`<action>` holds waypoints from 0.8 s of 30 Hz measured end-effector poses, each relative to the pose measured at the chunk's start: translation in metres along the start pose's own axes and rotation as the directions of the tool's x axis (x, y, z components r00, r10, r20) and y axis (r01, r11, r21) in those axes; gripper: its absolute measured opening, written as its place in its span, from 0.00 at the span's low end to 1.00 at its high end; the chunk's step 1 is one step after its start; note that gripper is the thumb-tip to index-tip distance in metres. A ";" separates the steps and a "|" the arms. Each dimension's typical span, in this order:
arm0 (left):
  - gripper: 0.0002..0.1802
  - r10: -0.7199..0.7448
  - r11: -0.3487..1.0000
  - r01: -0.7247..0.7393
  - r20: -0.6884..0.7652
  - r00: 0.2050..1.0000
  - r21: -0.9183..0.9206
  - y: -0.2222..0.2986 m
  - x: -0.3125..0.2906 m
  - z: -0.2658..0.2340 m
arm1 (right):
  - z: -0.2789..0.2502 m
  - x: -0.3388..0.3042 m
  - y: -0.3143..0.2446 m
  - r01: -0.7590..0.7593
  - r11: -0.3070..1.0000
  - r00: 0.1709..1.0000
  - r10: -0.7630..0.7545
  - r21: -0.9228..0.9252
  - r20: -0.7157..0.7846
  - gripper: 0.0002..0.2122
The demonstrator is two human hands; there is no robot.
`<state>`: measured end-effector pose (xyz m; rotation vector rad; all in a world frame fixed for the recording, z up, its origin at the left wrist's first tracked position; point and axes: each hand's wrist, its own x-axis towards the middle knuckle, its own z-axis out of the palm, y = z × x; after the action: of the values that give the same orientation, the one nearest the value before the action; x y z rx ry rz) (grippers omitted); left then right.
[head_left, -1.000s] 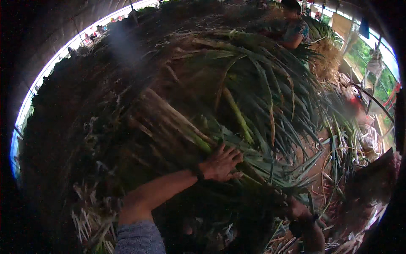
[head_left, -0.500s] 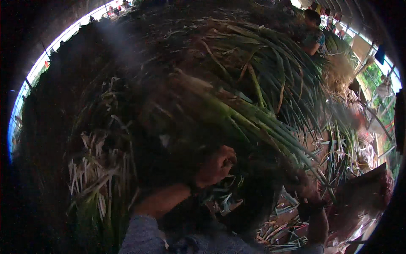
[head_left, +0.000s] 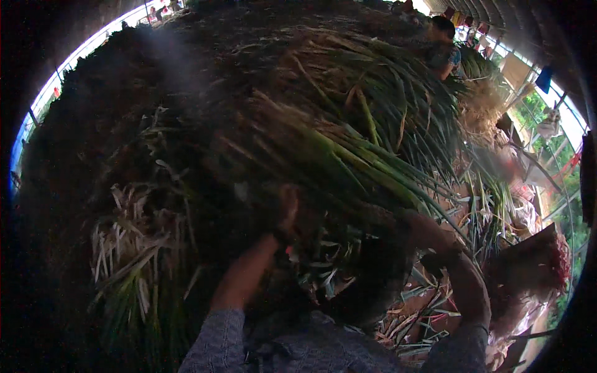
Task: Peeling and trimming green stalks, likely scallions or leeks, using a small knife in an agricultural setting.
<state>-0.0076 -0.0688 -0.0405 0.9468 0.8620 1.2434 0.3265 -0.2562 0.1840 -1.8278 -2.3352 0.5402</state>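
Observation:
Long green onions (head_left: 364, 158) lie in a thick, slanting bundle in front of me, their green leaves running down to the right. My left hand (head_left: 288, 208) is at the dark near side of this bundle, seen edge-on and a little blurred; its fingers look stretched out, with nothing visible in them. At the lower right of the leaves, my right hand (head_left: 420, 229) reaches in against them. Its fingers are lost in shadow, so whether it grips any leaves cannot be told.
Pale-stemmed green onions (head_left: 134, 248) lie at the left. Loose leaf scraps (head_left: 413, 323) litter the ground by my right forearm. A brown block-like object (head_left: 528, 267) stands at the right. Another person (head_left: 443, 46) is at the far right, behind the large heap (head_left: 249, 56).
My left hand has moved up and slightly left, from a curled shape to a straighter one. My right hand has moved up and left toward the leaves. The view has shifted slightly.

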 end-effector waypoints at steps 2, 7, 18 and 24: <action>0.11 0.025 1.000 -0.024 -0.079 0.997 0.020 0.004 0.023 -0.023 | 0.008 0.007 0.002 0.083 0.995 0.996 -0.083 -0.047 -0.009 0.21; 0.16 0.077 0.980 -0.044 -0.165 0.983 0.194 -0.003 0.058 -0.016 | 0.047 -0.003 0.075 0.093 0.979 0.994 -0.080 -0.184 0.076 0.19; 0.26 0.256 0.700 -0.093 -0.127 0.958 0.708 0.015 0.112 -0.053 | 0.030 -0.026 0.007 0.096 0.993 0.970 -0.076 -0.075 0.233 0.19; 0.32 0.005 0.646 -0.206 0.265 0.964 0.735 0.064 0.046 0.015 | 0.044 -0.020 0.028 -0.230 0.973 0.971 0.230 -0.006 0.058 0.16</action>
<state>-0.0119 -0.0203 0.0230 1.8167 1.1711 0.8024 0.3430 -0.2785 0.1353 -2.1252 -2.1693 0.6295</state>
